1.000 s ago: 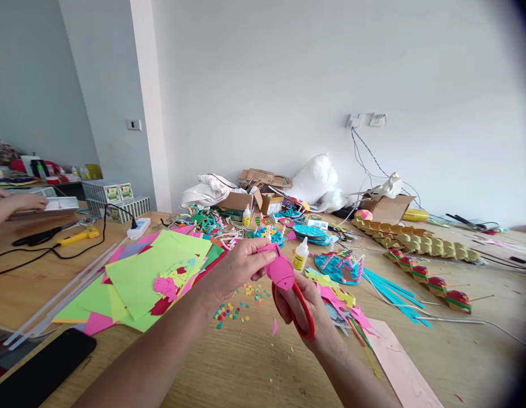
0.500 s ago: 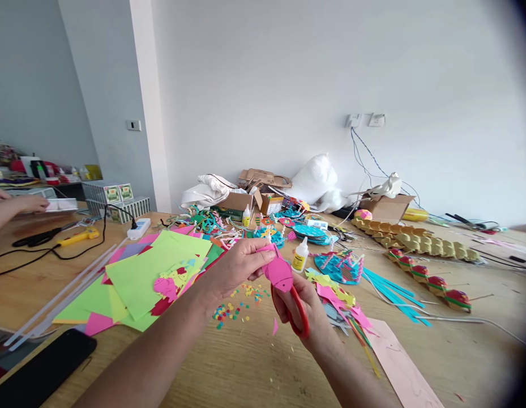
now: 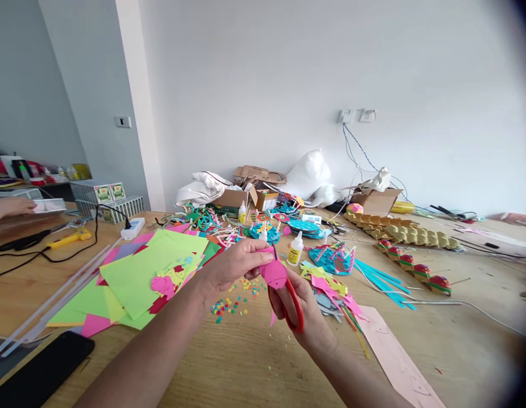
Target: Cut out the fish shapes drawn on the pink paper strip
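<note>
Between my hands is a small pink paper cutout (image 3: pixel 274 274) with dark drawn lines and a rounded end. My left hand (image 3: pixel 239 262) pinches its upper left edge between thumb and fingers. My right hand (image 3: pixel 303 309) is wrapped round the red handles of a pair of scissors (image 3: pixel 295 303). The dark blade shows at the paper's top edge; the rest of the blades is hidden behind the cutout. Below them, a pink scrap (image 3: pixel 272 318) and tiny paper bits lie on the wooden table (image 3: pixel 229 368). Coloured paper dots (image 3: pixel 229 306) are scattered beside my left wrist.
Green and pink paper sheets (image 3: pixel 139 277) are stacked at left, near a black phone (image 3: pixel 44 368). A glue bottle (image 3: pixel 295 249) stands beyond my hands. Right are paper scraps (image 3: pixel 330 286), a pale pink strip (image 3: pixel 394 351) and painted egg-carton strips (image 3: pixel 411 266). Another person's hand (image 3: pixel 16 207) shows far left.
The camera view has shifted slightly to the right. The pink cutout has turned a little in my left hand, and the scissor blade now shows at its top edge.
</note>
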A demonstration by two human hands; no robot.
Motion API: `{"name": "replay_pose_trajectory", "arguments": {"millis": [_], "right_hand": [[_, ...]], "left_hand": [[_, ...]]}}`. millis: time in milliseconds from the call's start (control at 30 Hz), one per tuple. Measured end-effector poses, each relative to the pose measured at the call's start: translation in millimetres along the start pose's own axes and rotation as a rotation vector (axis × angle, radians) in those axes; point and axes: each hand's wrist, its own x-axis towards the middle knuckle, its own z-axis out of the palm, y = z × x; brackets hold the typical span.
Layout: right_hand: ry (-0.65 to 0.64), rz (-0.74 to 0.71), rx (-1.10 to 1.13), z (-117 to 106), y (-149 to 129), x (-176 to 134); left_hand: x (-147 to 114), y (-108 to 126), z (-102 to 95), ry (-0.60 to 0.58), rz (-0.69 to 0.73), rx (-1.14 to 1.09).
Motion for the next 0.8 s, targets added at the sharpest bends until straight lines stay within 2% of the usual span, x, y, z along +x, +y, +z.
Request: {"name": "replay_pose_trajectory", "arguments": {"millis": [167,333,533,633,800], "right_hand": [[0.039,0.083,-0.038,-8.1,11.4,-22.1],[0.076,0.184,-0.151,-21.3,9.7,-41.0],[0.246,0.050,-0.256,-47.3,-13.0,-31.5],[0.216,-0.034,-0.193,-50.9,-22.3,-19.1],[0.090,-0.056,-0.244,-41.3,-35.4,-0.6]], "left_hand": [[-0.8,-0.3,1.1,-0.117,0.015,0.106],[-0.3,0.2,0.4,-0.045,0.033,0.232],[3.0,-5.0,5.5,-0.099,0.006,0.365],[3.8,-4.6,8.0,-0.109,0.012,0.459],[4.2,-9.3,8.7,-0.094,0.037,0.631]]}}
